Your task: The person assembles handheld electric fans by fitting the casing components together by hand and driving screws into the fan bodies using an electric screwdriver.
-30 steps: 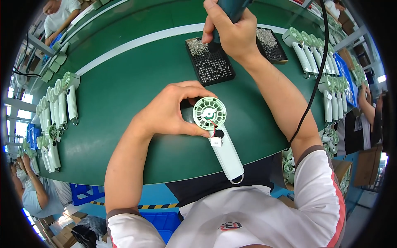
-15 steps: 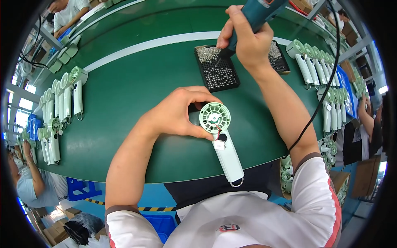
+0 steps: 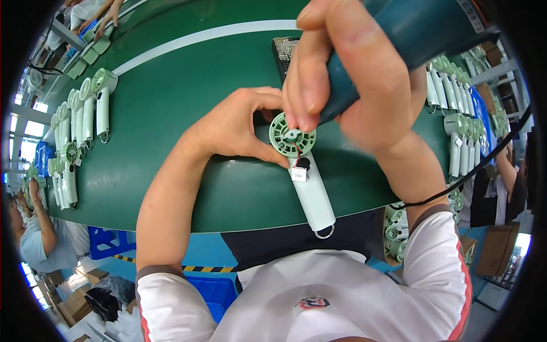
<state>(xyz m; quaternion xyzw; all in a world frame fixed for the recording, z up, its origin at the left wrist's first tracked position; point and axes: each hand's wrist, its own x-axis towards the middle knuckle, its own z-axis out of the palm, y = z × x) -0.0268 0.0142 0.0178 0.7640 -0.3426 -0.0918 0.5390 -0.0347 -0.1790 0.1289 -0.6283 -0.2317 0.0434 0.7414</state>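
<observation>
Left hand (image 3: 242, 122) curved in a C, thumb and fingers gripping the head of the handheld fan (image 3: 313, 199); forearm comes in from lower left. Right hand (image 3: 370, 80) raised over fan head, fingers wrapped round a teal power tool (image 3: 419, 34), wrist bent, forearm from lower right. Fan over near edge of table (image 3: 171, 85), handle toward the person. Tool tip hidden behind right fingers; can't tell if it touches the fan. Tool body cut off at top. Black tray (image 3: 280, 51) mostly hidden by right hand. Fan row (image 3: 85, 114) at left, far ones hard to make out.
</observation>
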